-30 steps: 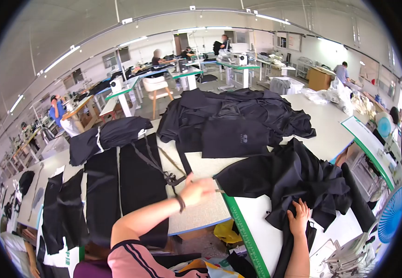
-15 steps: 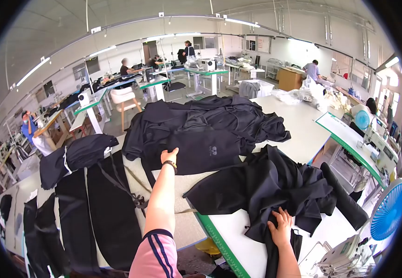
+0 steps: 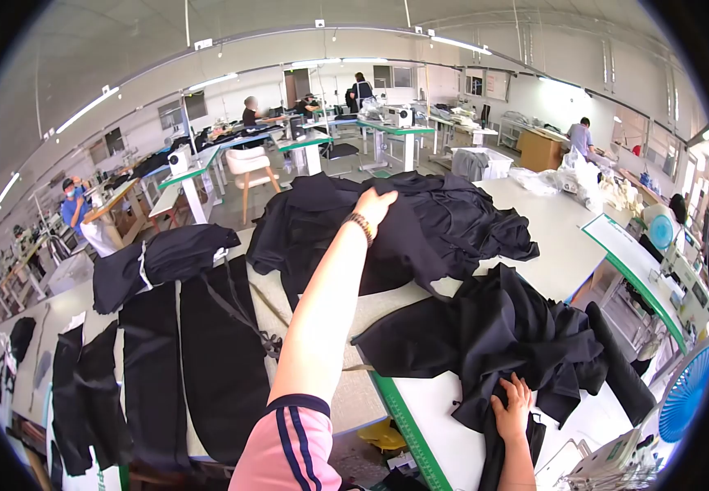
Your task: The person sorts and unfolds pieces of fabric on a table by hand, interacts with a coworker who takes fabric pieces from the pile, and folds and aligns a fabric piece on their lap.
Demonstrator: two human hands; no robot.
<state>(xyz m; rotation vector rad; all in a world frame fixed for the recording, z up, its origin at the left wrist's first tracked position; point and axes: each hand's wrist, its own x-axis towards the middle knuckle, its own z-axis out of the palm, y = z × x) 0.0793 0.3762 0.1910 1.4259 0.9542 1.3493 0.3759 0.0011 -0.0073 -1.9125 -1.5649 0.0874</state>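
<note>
My left hand [image 3: 375,206] is closed on the edge of a black fabric panel [image 3: 408,241], lifting it above a heap of black garments [image 3: 485,217] on the far table. The panel hangs slanting down to the right from my fingers. Nearer me, my right hand [image 3: 514,405] lies on a crumpled black garment [image 3: 493,327], its fingers stretched out and somewhat apart. That garment spreads across the white sewing table and onto the beige table.
Flat black cut pieces [image 3: 224,360] and a tied black bundle [image 3: 166,258] lie at left. A black roll [image 3: 620,364], a blue fan [image 3: 688,393] and a sewing machine [image 3: 616,458] are at right. Several people work farther back.
My left hand has moved up and away, raising the panel's edge; the print on it no longer shows. My right hand stays on the crumpled garment. The view has turned slightly left.
</note>
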